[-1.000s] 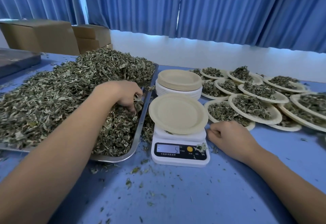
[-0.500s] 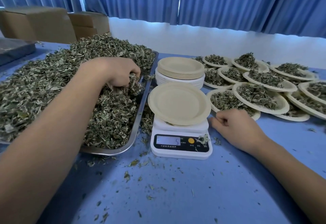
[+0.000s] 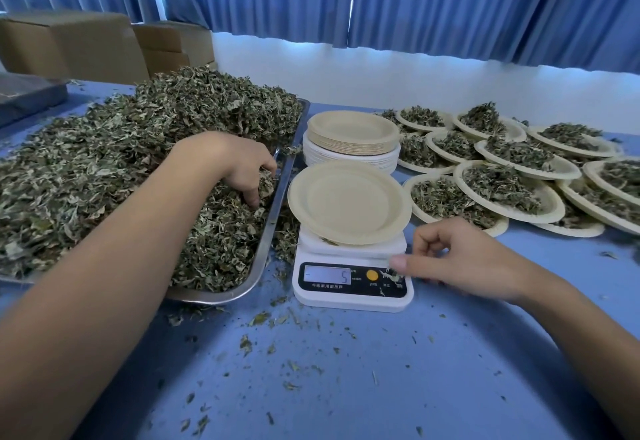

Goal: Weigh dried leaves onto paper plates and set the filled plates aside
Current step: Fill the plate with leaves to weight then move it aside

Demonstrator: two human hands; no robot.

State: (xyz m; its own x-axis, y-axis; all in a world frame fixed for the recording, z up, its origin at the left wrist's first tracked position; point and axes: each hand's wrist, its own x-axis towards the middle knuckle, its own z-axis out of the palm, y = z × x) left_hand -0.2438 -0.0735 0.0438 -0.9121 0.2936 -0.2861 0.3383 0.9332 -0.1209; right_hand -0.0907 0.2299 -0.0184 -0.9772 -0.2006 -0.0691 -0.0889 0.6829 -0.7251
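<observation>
Head view: 1 scale (image 3: pixel 352 282), reading 5, carries 1 empty plate (image 3: pixel 348 202). Right hand (image 3: pixel 464 261) at its 3 o'clock, fingers curled on nothing, thumb touching scale. Left hand (image 3: pixel 239 165), 9 o'clock, grasps dried leaves (image 3: pixel 104 169) in 1 tray (image 3: pixel 273 211). 12 o'clock: 1 plate stack (image 3: pixel 351 129). 2 o'clock: at least 10 filled plates (image 3: pixel 554 202).

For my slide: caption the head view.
Left hand grips dried leaves; right hand at the scale bearing an empty plate.
</observation>
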